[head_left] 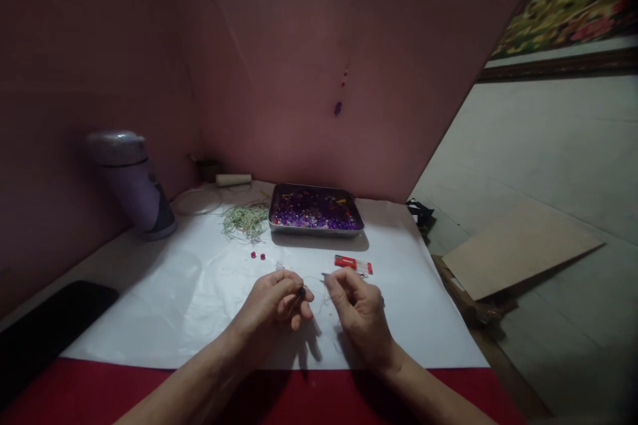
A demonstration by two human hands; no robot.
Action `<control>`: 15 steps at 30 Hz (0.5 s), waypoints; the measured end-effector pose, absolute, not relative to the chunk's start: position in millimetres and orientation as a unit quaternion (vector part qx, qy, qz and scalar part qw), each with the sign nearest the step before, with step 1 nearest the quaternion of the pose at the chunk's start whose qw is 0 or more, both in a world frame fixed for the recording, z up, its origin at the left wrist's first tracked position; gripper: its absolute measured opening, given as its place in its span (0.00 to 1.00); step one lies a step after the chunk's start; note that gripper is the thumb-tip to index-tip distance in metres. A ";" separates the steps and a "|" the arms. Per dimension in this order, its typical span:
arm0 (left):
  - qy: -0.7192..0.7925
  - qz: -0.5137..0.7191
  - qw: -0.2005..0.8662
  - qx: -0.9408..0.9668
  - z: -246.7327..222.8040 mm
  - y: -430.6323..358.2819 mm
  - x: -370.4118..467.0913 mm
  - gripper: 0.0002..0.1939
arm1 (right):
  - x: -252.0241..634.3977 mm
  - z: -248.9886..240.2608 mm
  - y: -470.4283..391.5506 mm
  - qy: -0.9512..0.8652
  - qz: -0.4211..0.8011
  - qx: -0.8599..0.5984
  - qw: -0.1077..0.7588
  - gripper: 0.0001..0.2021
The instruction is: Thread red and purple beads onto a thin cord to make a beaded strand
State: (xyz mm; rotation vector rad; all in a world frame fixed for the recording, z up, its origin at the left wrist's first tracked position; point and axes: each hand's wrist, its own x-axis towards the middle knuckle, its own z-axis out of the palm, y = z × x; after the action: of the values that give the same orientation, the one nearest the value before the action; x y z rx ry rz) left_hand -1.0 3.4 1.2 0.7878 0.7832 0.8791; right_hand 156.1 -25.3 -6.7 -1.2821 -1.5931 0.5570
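My left hand (279, 299) pinches a small dark bead (302, 291) between thumb and fingers above the white sheet. To its right, my right hand (359, 309) is closed on a thin pointed tool (325, 275), of which only the tip shows. A fine thread (313, 277) runs between the two hands. Beyond my right hand lies a red lighter (346, 261). Two red beads (258, 256) rest on the sheet beyond my left hand. A metal tray (319, 232) of purple beads stands further back, with a tangle of green thread (245, 220) at its left.
A purple bottle (134, 189) stands at the left, a black phone-like object (60, 319) nearer. A pale roll (234, 180) lies at the back. Strung purple beads (337, 108) hang before the pink wall (279, 80). Cardboard (518, 249) lies beyond the right edge.
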 end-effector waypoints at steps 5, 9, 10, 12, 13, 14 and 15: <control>0.384 0.404 0.755 0.346 5.5 0.9 -1.9 0.05 | 151.4 -6.7 -30.2 -0.730 0.171 -0.511 0.420 0.11; 0.374 0.403 0.762 0.343 8.4 0.6 -1.7 0.07 | 149.3 -10.0 -33.6 -0.752 0.163 -0.492 0.407 0.09; 0.375 0.405 0.760 0.342 8.2 0.9 -1.6 0.07 | 149.0 -10.5 -34.1 -0.755 0.162 -0.492 0.403 0.09; 0.383 0.407 0.755 0.343 7.2 1.6 -1.2 0.07 | 148.6 -10.5 -34.6 -0.759 0.164 -0.491 0.395 0.09; 0.385 0.409 0.753 0.343 6.5 1.9 -1.0 0.07 | 148.6 -10.1 -34.6 -0.761 0.166 -0.489 0.394 0.10; 0.385 0.410 0.753 0.341 5.7 2.2 -0.8 0.07 | 148.7 -9.4 -34.5 -0.762 0.169 -0.485 0.394 0.10; 0.386 0.410 0.753 0.339 5.0 2.4 -0.5 0.07 | 148.8 -8.7 -34.4 -0.763 0.172 -0.481 0.397 0.09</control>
State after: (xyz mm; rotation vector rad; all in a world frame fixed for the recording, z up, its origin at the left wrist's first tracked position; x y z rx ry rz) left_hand -0.5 2.4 5.0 0.7408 0.8435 0.8946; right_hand 148.8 -34.4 -8.7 -1.2187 -1.9323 0.4353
